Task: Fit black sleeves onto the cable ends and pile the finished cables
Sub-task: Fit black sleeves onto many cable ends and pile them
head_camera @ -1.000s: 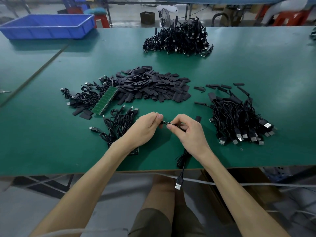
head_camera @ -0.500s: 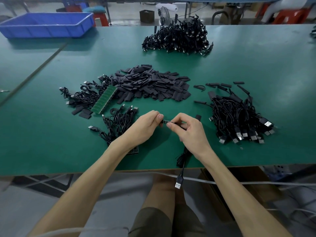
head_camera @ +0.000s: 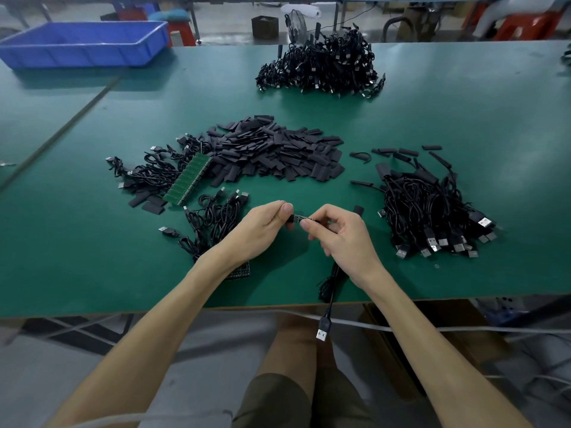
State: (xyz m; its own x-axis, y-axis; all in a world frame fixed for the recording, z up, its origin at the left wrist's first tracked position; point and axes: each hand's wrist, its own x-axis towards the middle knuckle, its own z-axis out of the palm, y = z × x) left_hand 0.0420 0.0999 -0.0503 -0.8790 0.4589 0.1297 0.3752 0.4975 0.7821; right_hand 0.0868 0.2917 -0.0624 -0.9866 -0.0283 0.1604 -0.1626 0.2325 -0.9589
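Note:
My left hand [head_camera: 262, 225] and my right hand [head_camera: 340, 239] meet over the green table [head_camera: 77, 242], both pinching the small end of one black cable [head_camera: 301, 218]. A black sleeve seems to sit in my left fingertips, mostly hidden. The cable runs under my right palm, and its USB plug [head_camera: 323, 332] hangs below the table edge. A heap of loose black sleeves [head_camera: 278, 152] lies beyond my hands. A pile of cables with sleeves [head_camera: 432, 208] lies to the right. A small bunch of cables [head_camera: 213, 220] lies left of my left hand.
A green strip of circuit boards [head_camera: 190, 179] lies by another cable bunch [head_camera: 148, 173] at left. A big cable heap [head_camera: 321, 66] sits far back. A blue tray [head_camera: 83, 41] stands at the far left. One sleeve [head_camera: 358, 209] lies beside my right hand.
Almost nothing has moved. Both hands stay pinched on the same cable end, with only slight finger shifts.

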